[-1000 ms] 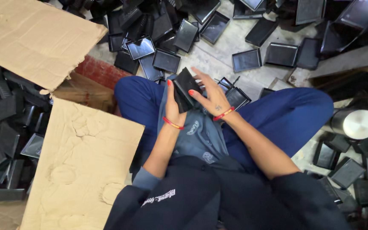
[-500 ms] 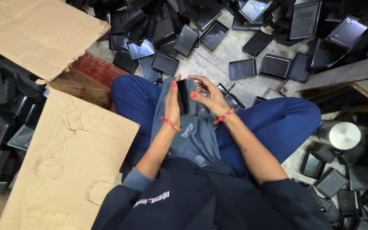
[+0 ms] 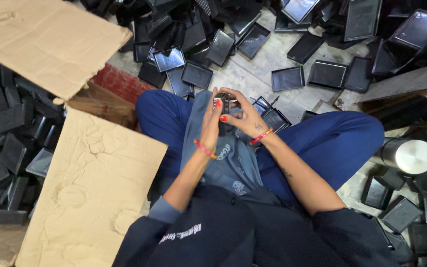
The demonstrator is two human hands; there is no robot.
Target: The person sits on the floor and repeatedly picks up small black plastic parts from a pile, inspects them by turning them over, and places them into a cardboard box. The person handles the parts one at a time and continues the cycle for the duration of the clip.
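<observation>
Head view is looking down on a seated person. At far left, a carton [image 3: 6, 148] is holding many stacked black trays, so a good part of the sorting appears done. Its brown flaps [image 3: 95, 183] are lying open, plain and unprinted; no labels or signs are showing. At centre, the left hand [image 3: 210, 123] and right hand [image 3: 243, 116] are meeting over a grey cloth [image 3: 233, 158] on the lap, fingers curled and gripping one small black tray [image 3: 225, 105] held edge-on between them. Rightward, loose trays [image 3: 287, 78] are lying scattered on the floor [image 3: 253, 74], so much handling appears to remain. At far right, a metal cylinder [image 3: 411, 155] is lying among more trays.
</observation>
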